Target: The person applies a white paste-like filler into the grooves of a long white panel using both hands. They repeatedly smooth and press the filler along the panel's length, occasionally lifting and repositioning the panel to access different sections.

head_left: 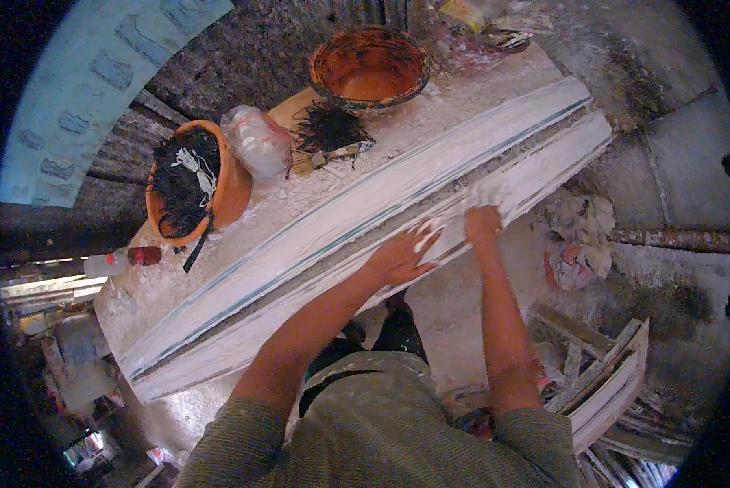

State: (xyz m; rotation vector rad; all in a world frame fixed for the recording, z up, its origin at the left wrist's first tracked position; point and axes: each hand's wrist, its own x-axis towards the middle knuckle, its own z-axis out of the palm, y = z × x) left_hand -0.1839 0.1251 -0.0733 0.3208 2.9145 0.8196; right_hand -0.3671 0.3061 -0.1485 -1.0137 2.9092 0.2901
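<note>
A long white plaster-like moulding [308, 281], the nearer of two, lies aslant from lower left to upper right. My left hand [400, 254] rests on it with fingers spread and white-dusted, holding nothing. Just to the right, my right hand [484, 221] is closed at the same moulding's near edge. A pale, motion-blurred patch [488, 193] shows beyond its knuckles; what the fingers grip I cannot make out. Behind, a second white moulding [316, 228] with blue-green lines runs alongside, a rough grey gap between them.
On the dusty table [279, 191] stand an orange tub [233, 183] of black fibres, a stuffed plastic bag [259, 142], a dark fibre tangle [328, 128] and an orange basin [373, 69]. A red-capped bottle [113, 262] is at left. Wooden pieces [605, 382] lie at lower right.
</note>
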